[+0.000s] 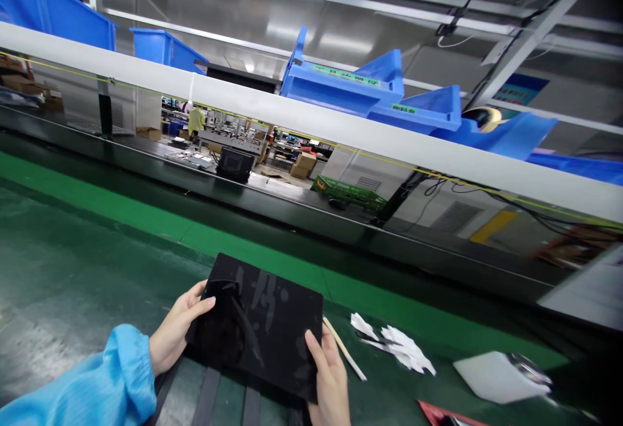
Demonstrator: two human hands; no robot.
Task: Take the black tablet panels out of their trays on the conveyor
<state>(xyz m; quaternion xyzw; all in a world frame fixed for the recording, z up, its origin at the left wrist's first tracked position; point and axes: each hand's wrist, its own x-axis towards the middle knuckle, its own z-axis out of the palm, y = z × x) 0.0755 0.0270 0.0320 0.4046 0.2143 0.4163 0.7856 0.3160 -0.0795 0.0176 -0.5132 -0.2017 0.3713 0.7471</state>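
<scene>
Black panel [263, 332], lower centre of frame, pinched at both side edges by left hand [179, 325] and right hand [331, 374], thumbs on its glossy face (fingertips behind mostly hidden). I'd flag a slip: one loosened thumb could drop a corner onto the green bench [53, 270] or pale stick [346, 353].
</scene>
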